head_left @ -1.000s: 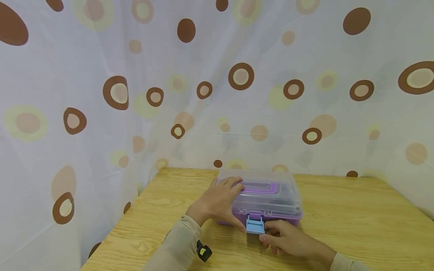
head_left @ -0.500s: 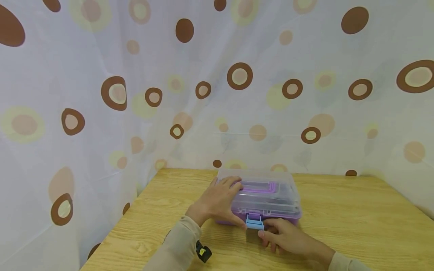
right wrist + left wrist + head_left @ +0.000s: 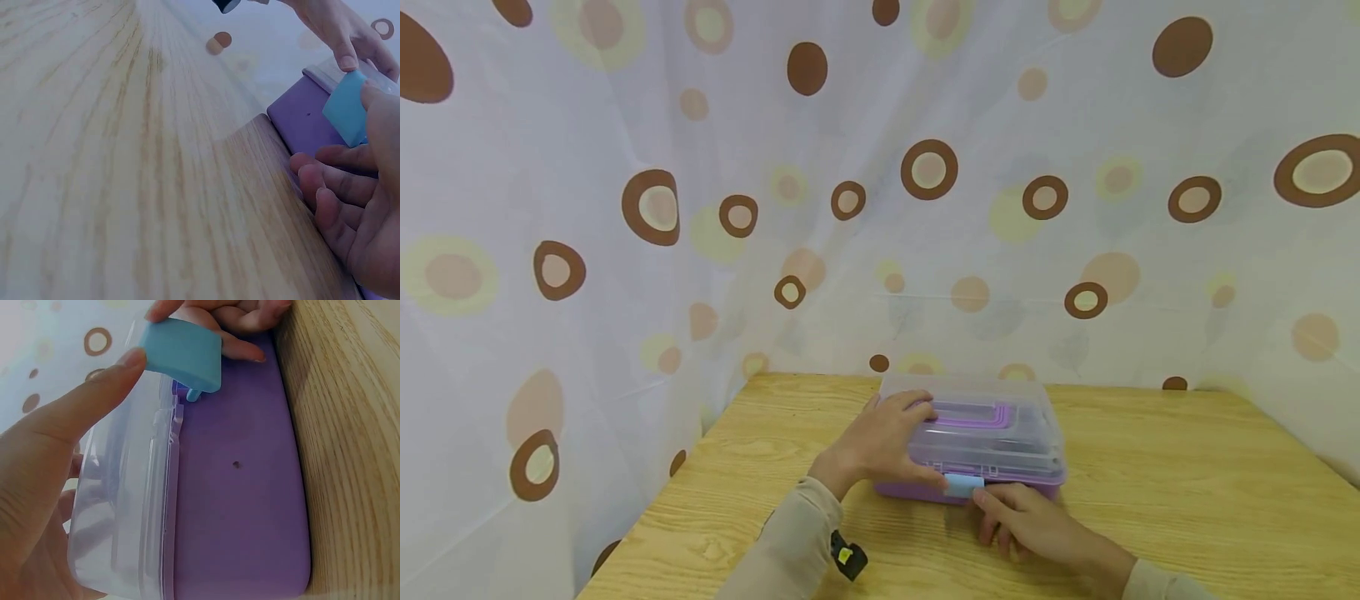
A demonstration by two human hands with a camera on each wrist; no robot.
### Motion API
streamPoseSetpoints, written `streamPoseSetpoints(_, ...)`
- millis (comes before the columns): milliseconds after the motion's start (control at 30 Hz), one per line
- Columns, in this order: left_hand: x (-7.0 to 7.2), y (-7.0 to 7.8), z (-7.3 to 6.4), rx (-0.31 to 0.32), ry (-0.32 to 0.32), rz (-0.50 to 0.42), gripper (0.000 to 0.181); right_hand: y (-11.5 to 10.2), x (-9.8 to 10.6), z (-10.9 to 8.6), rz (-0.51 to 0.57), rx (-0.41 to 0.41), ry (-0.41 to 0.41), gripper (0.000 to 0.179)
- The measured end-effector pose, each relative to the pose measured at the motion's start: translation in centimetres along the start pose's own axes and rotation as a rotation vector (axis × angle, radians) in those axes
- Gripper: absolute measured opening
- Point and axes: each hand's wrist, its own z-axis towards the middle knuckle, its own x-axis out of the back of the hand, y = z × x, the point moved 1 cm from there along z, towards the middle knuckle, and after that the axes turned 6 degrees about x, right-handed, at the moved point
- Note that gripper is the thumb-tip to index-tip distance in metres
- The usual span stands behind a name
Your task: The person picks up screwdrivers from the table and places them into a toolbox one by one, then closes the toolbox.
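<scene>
A plastic storage box with a clear lid, purple handle and purple base stands on the wooden table. On its front is a light blue latch, lying flat against the box in the head view. My left hand grips the lid's left side, fingers curved over the top near the handle, its thumb touching the latch's left edge. From the right, my right hand pinches the latch, its thumb on the front and the other fingers loosely curled below. The left wrist view shows both thumbs at the latch.
A black object with a yellow mark lies by the left forearm. Behind the wooden table hangs a white curtain with brown and pale dots.
The blue latch has swung upward from sticking out to lying against the box front. My right thumb has risen with it onto its face. My left hand stays on the lid.
</scene>
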Motion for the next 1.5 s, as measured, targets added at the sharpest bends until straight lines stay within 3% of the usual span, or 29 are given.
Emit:
streamPoseSetpoints(333, 0.0, 0.6, 0.0, 0.028, 0.05, 0.026, 0.076, -0.2, -0.3, 0.2, -0.025, -0.027, 0.047, 0.056)
streamPoseSetpoints(500, -0.1, 0.7, 0.1, 0.033, 0.061, 0.032, 0.076, -0.1, -0.3, 0.3, -0.036, -0.014, 0.046, 0.052)
streamPoseSetpoints(800, -0.5, 0.8, 0.0, 0.042, 0.095, 0.095, 0.08, 0.1, -0.8, 0.3, -0.15, -0.019, 0.108, 0.04)
streamPoseSetpoints(1500, -1.1, 0.4, 0.6, 0.026, 0.132, 0.133, 0.086, 0.2, -1.9, 0.7, -0.348, 0.012, 0.223, 0.041)
